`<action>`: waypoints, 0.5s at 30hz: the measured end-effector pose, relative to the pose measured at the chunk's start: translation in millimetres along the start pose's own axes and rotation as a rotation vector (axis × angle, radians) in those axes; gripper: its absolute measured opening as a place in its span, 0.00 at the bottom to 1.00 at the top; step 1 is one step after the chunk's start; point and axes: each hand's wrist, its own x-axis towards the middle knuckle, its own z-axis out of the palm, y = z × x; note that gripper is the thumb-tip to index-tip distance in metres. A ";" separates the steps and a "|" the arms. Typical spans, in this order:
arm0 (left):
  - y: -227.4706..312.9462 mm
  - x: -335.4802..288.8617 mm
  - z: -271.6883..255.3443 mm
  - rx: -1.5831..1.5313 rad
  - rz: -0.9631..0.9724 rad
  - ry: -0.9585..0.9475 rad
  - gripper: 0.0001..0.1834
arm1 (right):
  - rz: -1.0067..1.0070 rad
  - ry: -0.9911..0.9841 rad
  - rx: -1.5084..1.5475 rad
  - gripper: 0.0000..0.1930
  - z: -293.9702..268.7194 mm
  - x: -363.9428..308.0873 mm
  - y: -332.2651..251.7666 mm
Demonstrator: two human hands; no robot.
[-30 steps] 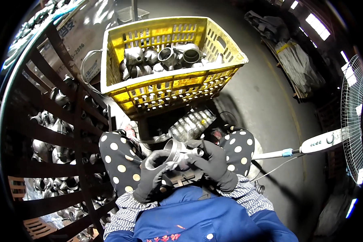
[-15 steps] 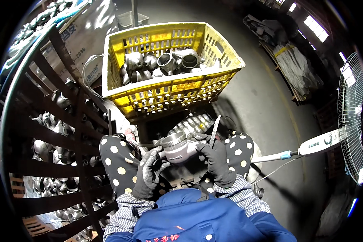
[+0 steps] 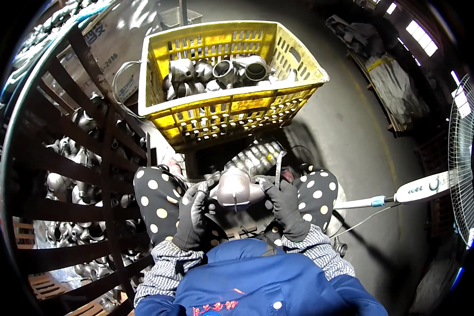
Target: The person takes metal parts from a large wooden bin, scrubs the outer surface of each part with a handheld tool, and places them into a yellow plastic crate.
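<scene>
Between my two hands, over my lap, is a grey metal valve-body casting (image 3: 234, 188) with a rounded belly and a thin ridge facing me. My left hand (image 3: 193, 210), in a dark glove, has its fingers closed on the casting's left end. My right hand (image 3: 285, 209), gloved as well, grips the right end. A narrow, flat metal blade (image 3: 278, 167) stands up from the right hand, its lower part hidden by the fingers. Ahead of me, a yellow plastic crate (image 3: 237, 98) holds several similar castings (image 3: 225, 72).
On my left rises a dark barred metal bin (image 3: 108, 174) with many castings inside. A bundle of shiny pieces (image 3: 254, 159) lies below the crate. To the right are a fan (image 3: 466, 158) on a pole and its cable. Covered stacks (image 3: 392, 95) stand farther back.
The casting has been turned in my hands: its threaded round opening faced up before, and now its rounded side with the ridge shows. The whole view has shifted slightly.
</scene>
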 end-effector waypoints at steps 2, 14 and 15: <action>6.8 -4.8 10.3 0.078 -0.009 0.074 0.15 | 0.018 0.019 0.022 0.12 -2.1 1.7 6.2; 16.5 -6.9 17.8 0.236 -0.054 0.181 0.18 | -0.075 -0.160 0.019 0.16 -1.0 -4.9 1.5; 18.5 -8.7 21.0 0.255 -0.063 0.209 0.18 | -0.112 -0.155 0.001 0.16 -1.1 -4.8 2.2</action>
